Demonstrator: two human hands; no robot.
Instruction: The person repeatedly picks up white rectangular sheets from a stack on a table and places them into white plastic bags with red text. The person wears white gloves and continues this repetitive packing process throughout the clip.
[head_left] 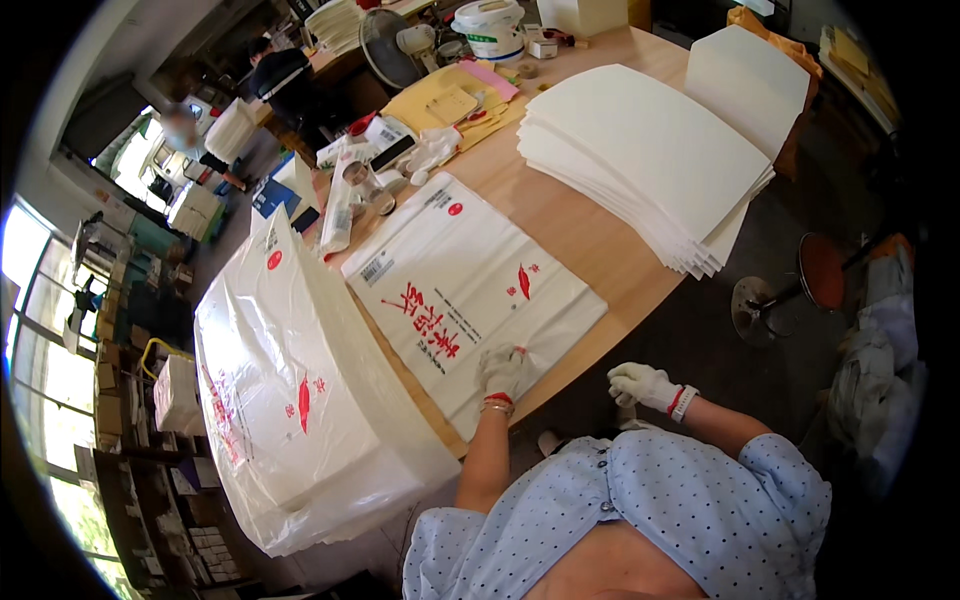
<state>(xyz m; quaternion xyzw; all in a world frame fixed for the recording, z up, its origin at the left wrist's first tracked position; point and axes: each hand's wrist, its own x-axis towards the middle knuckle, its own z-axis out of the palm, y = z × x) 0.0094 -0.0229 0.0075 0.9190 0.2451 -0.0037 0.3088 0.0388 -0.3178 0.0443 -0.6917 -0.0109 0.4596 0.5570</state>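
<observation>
Though gloved, left hand (502, 372) on one bag (470, 270), grip unclear; right hand (645, 387), fingers curled in, empty.

Red printed characters (430, 325) marked the white plastic bag (480, 300) at frame centre and the plastic-wrapped stack (318, 385) at frame left

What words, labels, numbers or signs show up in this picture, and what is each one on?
Flat white plastic under the gloved left hand: large red characters, smaller dark print, a barcode and a red leaf-like mark; wording not copied here.
Plastic-covered stack on the left: red characters and a similar leaf-like mark, partly lost in glare; also not copied.
White tub: green print, too small to read.
Blue booklet: pale marks, too blurred to read.
</observation>
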